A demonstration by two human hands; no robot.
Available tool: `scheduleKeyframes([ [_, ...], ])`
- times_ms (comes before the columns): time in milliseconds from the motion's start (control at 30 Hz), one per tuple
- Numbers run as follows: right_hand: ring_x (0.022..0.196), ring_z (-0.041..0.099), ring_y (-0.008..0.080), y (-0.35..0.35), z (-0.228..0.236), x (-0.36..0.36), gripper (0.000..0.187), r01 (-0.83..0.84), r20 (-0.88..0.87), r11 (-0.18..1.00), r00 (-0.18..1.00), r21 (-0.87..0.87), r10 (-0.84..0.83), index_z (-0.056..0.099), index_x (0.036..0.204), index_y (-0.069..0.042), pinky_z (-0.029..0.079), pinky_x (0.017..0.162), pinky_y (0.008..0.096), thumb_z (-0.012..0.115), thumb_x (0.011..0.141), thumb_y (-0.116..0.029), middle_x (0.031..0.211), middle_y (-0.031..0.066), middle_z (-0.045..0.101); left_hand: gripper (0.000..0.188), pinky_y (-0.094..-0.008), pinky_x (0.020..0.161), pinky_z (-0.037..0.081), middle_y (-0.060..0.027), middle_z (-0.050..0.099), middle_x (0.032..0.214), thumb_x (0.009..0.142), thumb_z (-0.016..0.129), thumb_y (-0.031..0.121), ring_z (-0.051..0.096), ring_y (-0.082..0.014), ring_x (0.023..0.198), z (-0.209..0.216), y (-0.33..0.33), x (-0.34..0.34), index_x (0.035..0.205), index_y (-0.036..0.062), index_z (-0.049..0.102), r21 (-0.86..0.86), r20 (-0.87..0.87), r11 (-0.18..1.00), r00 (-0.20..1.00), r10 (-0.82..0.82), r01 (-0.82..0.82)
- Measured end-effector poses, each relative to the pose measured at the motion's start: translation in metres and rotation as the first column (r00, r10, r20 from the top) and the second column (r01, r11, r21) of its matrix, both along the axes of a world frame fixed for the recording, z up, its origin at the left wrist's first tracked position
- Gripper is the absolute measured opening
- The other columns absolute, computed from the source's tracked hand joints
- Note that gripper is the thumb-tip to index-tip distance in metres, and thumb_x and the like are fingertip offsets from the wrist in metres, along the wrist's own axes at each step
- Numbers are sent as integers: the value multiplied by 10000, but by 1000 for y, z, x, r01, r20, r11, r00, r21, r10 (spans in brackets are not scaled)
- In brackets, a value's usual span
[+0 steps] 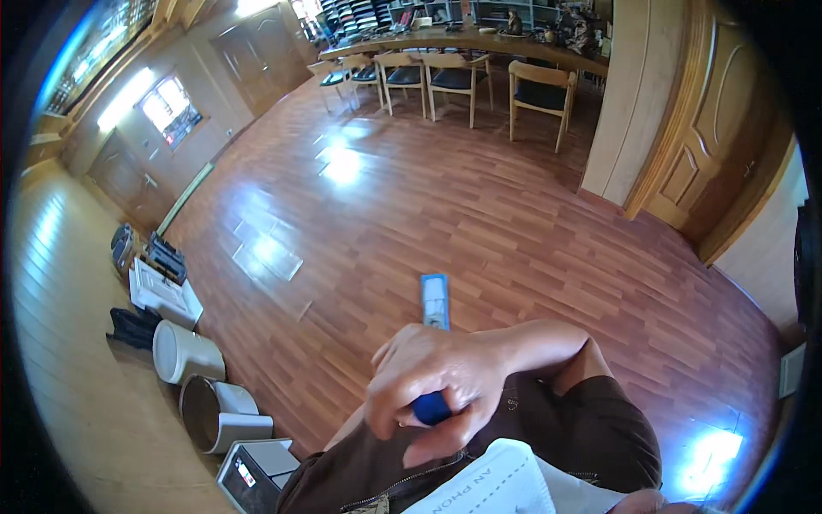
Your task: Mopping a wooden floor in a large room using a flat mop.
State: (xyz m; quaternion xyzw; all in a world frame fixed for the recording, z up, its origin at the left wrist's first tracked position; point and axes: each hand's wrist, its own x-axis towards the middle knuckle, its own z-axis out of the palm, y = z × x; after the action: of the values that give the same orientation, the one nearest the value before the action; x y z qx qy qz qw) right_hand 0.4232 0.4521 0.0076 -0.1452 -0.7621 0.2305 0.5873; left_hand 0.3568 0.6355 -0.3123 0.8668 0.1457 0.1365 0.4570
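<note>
My right hand (437, 373) is in front of my body, its forearm coming in from the right. Its fingers are curled round a dark blue rounded object (431, 409), which looks like a cap or a bottle end. Past the knuckles sticks out a narrow light-blue and white piece (435, 298); I cannot tell whether both belong to one thing. A bit of my left forearm (347, 426) shows below, leading up behind the right hand. My left hand is hidden there, so its fingers and hold cannot be made out.
A white printed sheet or cloth (492, 484) lies across the lower edge over my brown clothes. Along the left wall stand white bins (188, 353) and a dark box (254, 478). Wooden chairs (539, 90) line a long counter (462, 38) at the back. A wooden door (719, 137) is at right.
</note>
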Motion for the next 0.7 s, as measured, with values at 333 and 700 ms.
scheduleKeyframes([
  [333, 672, 623, 230, 52, -31, -10, 370, -177, 16, 975, 983, -138, 180, 590, 918, -48, 427, 560, 332, 790, 756, -314, 790, 57, 613, 585, -406, 727, 467, -210, 630, 867, 720, 750, 475, 628, -292, 862, 113, 9, -33, 1107, 82, 556, -208, 394, 972, 919, -16, 106],
  [700, 621, 494, 64, 147, -173, -18, 253, -158, -54, 637, 982, -754, 179, 574, 784, -56, 398, 538, 268, 665, 857, -280, 656, -38, 534, 1103, -483, 849, 455, -240, 561, 1167, 692, 704, 632, 592, -338, 991, 242, 35, -140, 1483, 98, 152, -109, 812, 975, 584, -27, 196],
])
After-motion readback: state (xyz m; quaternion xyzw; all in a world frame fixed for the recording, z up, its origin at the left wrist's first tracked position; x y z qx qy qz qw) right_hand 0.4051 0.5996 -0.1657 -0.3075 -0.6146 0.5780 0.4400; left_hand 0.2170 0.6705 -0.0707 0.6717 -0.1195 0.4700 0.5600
